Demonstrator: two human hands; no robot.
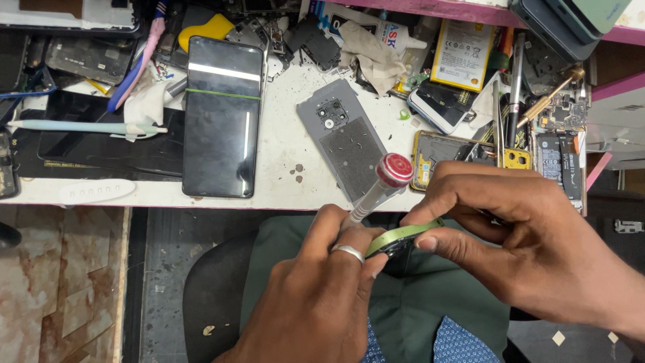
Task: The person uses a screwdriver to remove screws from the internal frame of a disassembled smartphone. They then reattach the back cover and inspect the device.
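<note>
Messy table (282, 168) past the hands, phones and parts everywhere. Left hand (322, 296) grips a red-capped screwdriver (379, 188), right hand (517, 235) pinches a green part (403, 235) between them. I'd keep the driver straight and go gently.

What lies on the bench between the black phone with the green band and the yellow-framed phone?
In the head view, a grey phone back cover lies between the black phone and the yellow-framed phone.

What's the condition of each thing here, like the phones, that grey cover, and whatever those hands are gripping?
Black phone: screen dark, face up, green band around it.
Grey back cover: detached, inside up.
Screwdriver: tilted, held by left hand.
Green phone: held edge-on by right hand.
Battery: loose.
</note>
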